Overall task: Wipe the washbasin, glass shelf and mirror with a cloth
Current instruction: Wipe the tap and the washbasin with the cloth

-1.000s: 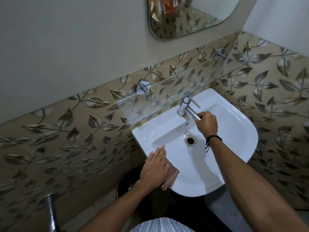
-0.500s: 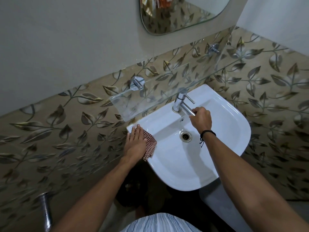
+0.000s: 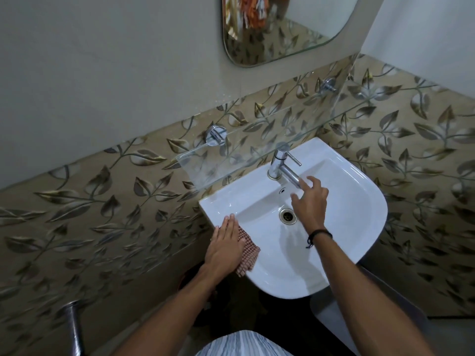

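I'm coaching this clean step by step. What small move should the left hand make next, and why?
Probably sweep the cloth inward across the washbasin bowl. The left hand presses it flat on the left rim, and the right hand hovers open by the tap, gripping nothing.

Cloth [image 3: 248,256] largely covered by left hand [image 3: 225,246] at the left front rim of the washbasin [image 3: 359,227]; mirror [image 3: 282,44] cut by top edge, its orange reflection unidentifiable; metal pipe [image 3: 74,327] cut by bottom edge; dark object [image 3: 190,276] below basin partly hidden by forearm.

Leaf-patterned tiles [image 3: 102,201] run behind a chrome tap [image 3: 279,163].
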`<act>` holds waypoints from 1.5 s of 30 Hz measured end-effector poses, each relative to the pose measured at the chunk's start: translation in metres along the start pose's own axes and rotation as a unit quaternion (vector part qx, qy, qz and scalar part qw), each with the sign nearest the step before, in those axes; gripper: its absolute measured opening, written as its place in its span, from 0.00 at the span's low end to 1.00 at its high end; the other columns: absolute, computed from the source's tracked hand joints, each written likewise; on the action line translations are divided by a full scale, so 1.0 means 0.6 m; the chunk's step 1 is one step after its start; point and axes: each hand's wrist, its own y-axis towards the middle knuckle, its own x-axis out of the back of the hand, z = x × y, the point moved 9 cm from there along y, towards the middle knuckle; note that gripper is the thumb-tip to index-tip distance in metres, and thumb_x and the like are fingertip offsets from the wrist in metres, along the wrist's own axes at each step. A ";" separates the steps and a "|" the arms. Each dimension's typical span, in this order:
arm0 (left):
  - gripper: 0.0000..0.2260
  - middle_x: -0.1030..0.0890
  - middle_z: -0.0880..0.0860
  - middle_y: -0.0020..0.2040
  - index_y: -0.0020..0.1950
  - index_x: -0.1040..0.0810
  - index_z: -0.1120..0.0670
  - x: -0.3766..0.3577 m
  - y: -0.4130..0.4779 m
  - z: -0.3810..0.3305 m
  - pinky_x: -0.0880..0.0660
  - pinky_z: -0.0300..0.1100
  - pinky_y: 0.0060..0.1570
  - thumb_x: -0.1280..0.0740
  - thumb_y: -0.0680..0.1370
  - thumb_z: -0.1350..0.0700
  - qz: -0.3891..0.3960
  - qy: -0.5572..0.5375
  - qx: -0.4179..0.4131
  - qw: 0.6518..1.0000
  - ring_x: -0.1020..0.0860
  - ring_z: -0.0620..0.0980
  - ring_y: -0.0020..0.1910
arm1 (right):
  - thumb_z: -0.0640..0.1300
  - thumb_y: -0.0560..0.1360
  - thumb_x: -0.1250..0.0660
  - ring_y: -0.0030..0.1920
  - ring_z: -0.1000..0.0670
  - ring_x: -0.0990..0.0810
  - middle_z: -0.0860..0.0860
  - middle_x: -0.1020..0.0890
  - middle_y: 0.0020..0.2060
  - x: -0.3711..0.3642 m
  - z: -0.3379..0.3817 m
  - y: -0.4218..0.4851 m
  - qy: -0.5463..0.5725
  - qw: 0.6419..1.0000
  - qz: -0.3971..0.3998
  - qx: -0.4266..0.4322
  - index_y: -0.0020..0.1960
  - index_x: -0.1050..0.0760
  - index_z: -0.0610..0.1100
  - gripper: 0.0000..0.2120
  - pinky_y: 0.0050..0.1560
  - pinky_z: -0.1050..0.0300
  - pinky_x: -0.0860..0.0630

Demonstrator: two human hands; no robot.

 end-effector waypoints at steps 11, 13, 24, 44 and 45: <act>0.29 0.61 0.53 0.82 0.82 0.58 0.57 0.037 0.033 0.043 0.62 0.47 0.78 0.48 0.86 0.51 -0.014 -0.146 0.008 0.989 0.61 0.48 0.80 | 0.48 0.81 0.36 0.64 0.51 0.26 0.52 0.22 0.65 -0.143 0.076 -0.248 0.131 0.965 0.201 0.104 0.68 0.23 0.46 0.16 0.65 0.60 0.31; 0.27 0.58 0.52 0.82 0.82 0.55 0.57 0.033 0.024 0.045 0.61 0.43 0.78 0.47 0.86 0.53 -0.025 -0.182 -0.006 0.983 0.59 0.47 0.81 | 0.50 0.82 0.39 0.64 0.50 0.25 0.51 0.23 0.66 -0.159 0.095 -0.255 0.121 0.960 0.229 0.104 0.69 0.25 0.46 0.18 0.64 0.59 0.31; 0.17 0.28 0.53 0.74 0.73 0.27 0.54 0.077 0.032 0.071 0.42 0.45 0.75 0.41 0.85 0.56 -0.108 -0.259 -0.027 0.959 0.35 0.50 0.76 | 0.45 0.75 0.39 0.53 0.42 0.20 0.45 0.17 0.52 -0.156 0.066 -0.245 -0.008 0.973 0.226 0.051 0.56 0.19 0.44 0.14 0.51 0.49 0.23; 0.29 0.47 0.49 0.82 0.82 0.46 0.51 0.053 0.130 0.007 0.54 0.51 0.80 0.44 0.84 0.43 -0.115 -0.035 -0.132 0.984 0.53 0.49 0.81 | 0.51 0.83 0.57 0.64 0.46 0.23 0.51 0.24 0.68 -0.181 0.055 -0.306 -0.042 0.978 0.201 0.045 0.74 0.36 0.50 0.23 0.61 0.42 0.29; 0.29 0.46 0.49 0.82 0.82 0.46 0.51 0.055 0.127 0.008 0.54 0.51 0.80 0.44 0.84 0.42 -0.124 -0.024 -0.129 0.983 0.53 0.49 0.81 | 0.52 0.83 0.58 0.63 0.46 0.23 0.51 0.24 0.68 -0.184 0.060 -0.309 -0.043 0.978 0.196 0.054 0.74 0.36 0.49 0.24 0.61 0.41 0.29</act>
